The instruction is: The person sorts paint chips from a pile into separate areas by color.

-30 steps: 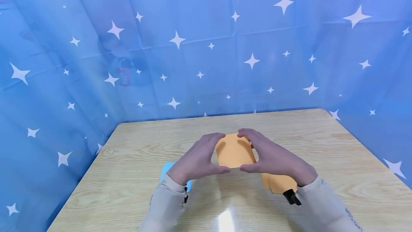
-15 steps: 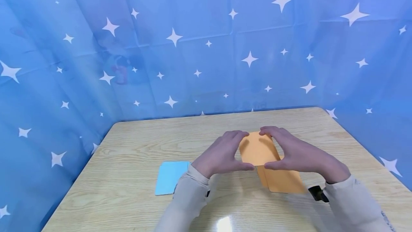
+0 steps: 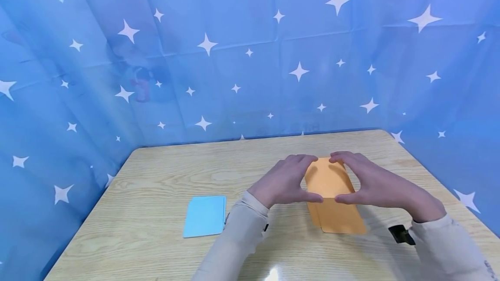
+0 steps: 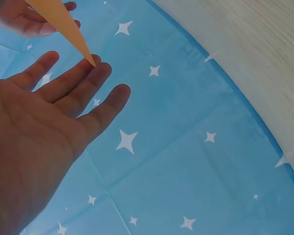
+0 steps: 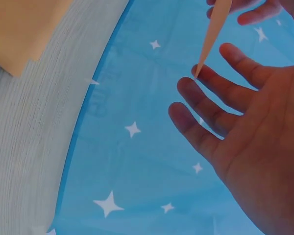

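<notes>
Blue starred curtain (image 3: 250,55): behind and beside the surface.
Wooden surface (image 3: 164,177): carries all.
Orange paper (image 3: 327,181): mid-surface, raised at the far part, folded over its lower sheet.
Left hand (image 3: 285,183), right hand (image 3: 371,181): flank the orange paper, fingertips and thumbs pinching its edges.
Blue paper (image 3: 205,216): flat, left of the orange paper.

No text, label or number seems readable anywhere; the blue backdrop (image 3: 250,55) bears only white stars.
</notes>
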`<state>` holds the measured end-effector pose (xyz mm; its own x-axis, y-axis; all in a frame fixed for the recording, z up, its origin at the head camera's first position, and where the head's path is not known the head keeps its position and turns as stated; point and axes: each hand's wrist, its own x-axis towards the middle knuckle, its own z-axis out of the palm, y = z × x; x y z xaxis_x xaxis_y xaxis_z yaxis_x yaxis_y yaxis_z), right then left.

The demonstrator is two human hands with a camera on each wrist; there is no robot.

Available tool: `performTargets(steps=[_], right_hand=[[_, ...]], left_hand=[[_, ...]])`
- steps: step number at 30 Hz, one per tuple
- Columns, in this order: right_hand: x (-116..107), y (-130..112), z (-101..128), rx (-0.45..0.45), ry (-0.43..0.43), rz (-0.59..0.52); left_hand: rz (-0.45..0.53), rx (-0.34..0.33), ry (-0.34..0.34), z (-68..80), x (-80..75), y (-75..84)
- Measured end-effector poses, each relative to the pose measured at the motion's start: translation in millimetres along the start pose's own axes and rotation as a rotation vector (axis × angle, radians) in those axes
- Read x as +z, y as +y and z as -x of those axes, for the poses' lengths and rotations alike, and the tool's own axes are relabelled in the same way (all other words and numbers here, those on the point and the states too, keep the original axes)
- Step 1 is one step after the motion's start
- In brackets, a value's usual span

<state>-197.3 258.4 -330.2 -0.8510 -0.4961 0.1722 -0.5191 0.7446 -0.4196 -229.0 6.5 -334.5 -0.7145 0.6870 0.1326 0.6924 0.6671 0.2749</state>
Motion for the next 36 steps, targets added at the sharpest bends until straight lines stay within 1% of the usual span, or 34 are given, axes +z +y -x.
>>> performTargets(steps=[5, 11, 19, 26, 29, 36], right_hand=[[4, 8, 4, 0.021, -0.022, -0.004], [15, 15, 8, 0.042, -0.058, -0.02], [31, 21, 10, 0.072, -0.131, -0.047], [46, 21, 7, 0.055, -0.219, -0.04], [51, 21, 8, 0.06, -0.245, -0.03], [58, 21, 8, 0.046, -0.274, -0.008]], left_hand=[[-0.023, -0.018, -0.043, -4.5, 8.6, 5.1], [-0.074, -0.009, -0.073, -8.4, 26.9, 5.3], [-0.088, -0.021, -0.122, -7.9, 46.4, 4.4], [-0.135, -0.075, -0.204, -5.1, 58.8, 10.2], [-0.154, -0.09, -0.227, -3.9, 63.4, 13.3], [-0.235, -0.07, -0.235, -1.7, 69.2, 17.3]])
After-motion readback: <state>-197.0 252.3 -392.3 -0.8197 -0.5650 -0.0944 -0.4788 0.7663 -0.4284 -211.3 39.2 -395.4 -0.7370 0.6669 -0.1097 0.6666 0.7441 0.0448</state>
